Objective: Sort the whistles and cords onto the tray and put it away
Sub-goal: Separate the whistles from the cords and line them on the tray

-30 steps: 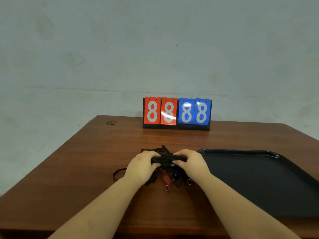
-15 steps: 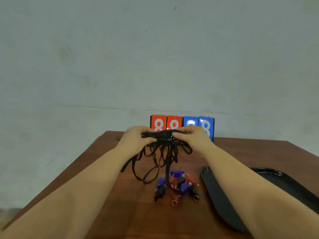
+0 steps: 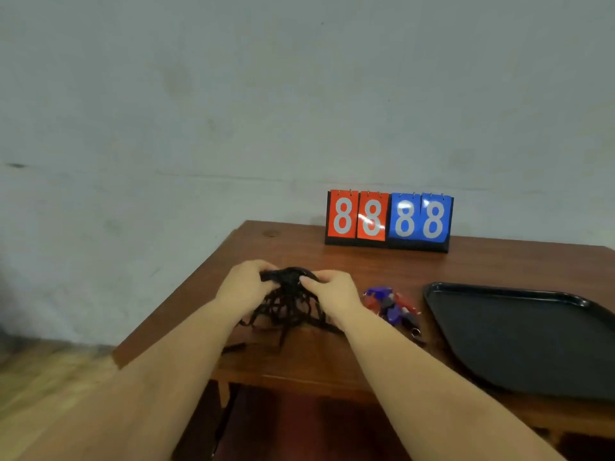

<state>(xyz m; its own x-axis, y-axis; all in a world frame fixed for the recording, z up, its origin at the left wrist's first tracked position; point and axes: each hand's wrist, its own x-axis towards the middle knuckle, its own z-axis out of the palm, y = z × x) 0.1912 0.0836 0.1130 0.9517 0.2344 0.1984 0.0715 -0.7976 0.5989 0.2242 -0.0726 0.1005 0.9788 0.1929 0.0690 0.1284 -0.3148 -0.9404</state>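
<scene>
A bunch of black cords [image 3: 289, 304] hangs in loops just above the left part of the wooden table [image 3: 299, 364]. My left hand [image 3: 244, 286] and my right hand [image 3: 331, 291] both pinch the top of the bunch, side by side. A small heap of blue and red whistles [image 3: 389, 304] with metal rings lies on the table to the right of my right hand, apart from the cords. The black tray [image 3: 519, 341] lies on the right of the table, with nothing on it.
A flip scoreboard [image 3: 388, 221] showing 8 8 8 8 in red and blue stands at the table's back edge by the wall. The table's left edge and near-left corner are close to the cords, with floor beyond.
The cords came up off the whistles, then both hands carried them left and lowered them near the table. The whistles stayed in a heap beside the tray. My view has swung left.
</scene>
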